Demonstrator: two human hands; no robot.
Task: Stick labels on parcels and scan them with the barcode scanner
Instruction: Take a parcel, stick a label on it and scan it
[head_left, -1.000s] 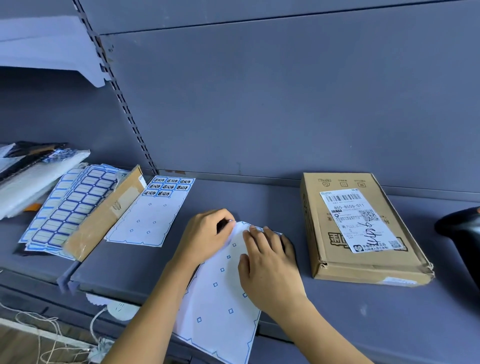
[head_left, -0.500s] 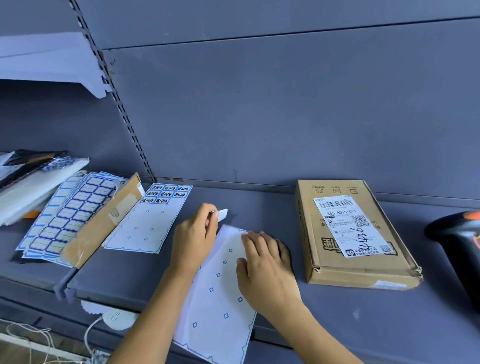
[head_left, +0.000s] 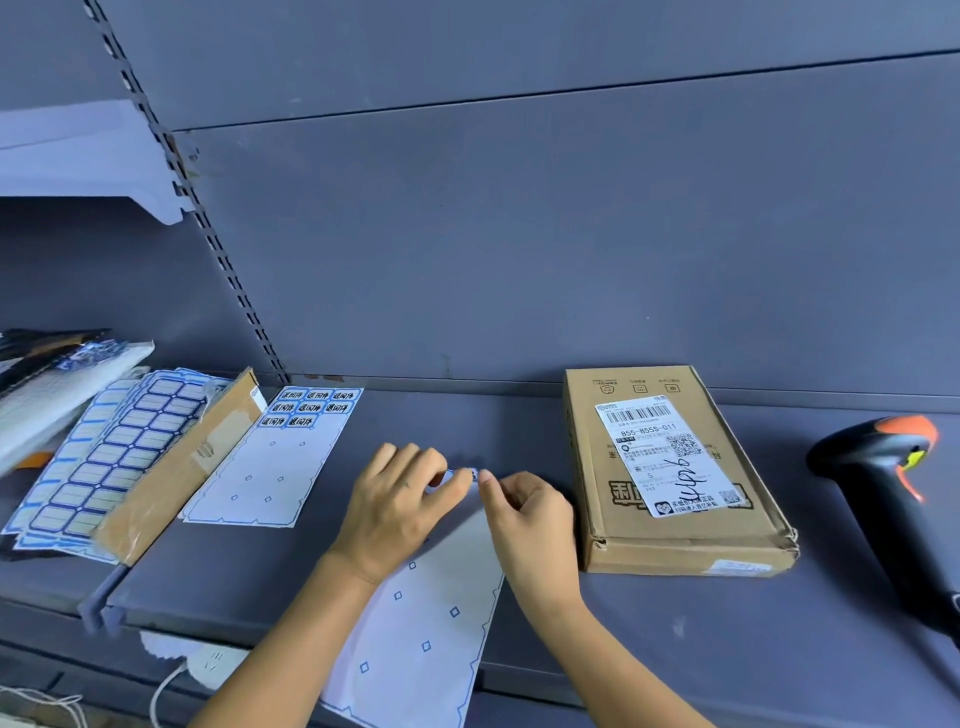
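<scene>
Label (head_left: 464, 474), small, probably light, floppy and tacky-backed, hangs over the sheet's (head_left: 415, 634) far end, midway across the shelf (head_left: 675, 634), left of the parcel (head_left: 675, 535). Left grip (head_left: 400, 506) and right grip (head_left: 530, 512) each pinch one end; best held by its edges.

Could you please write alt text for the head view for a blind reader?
A person's left hand and right hand pinch a small label above a backing sheet on a grey shelf. A cardboard parcel lies right of them, a barcode scanner beyond.
</scene>
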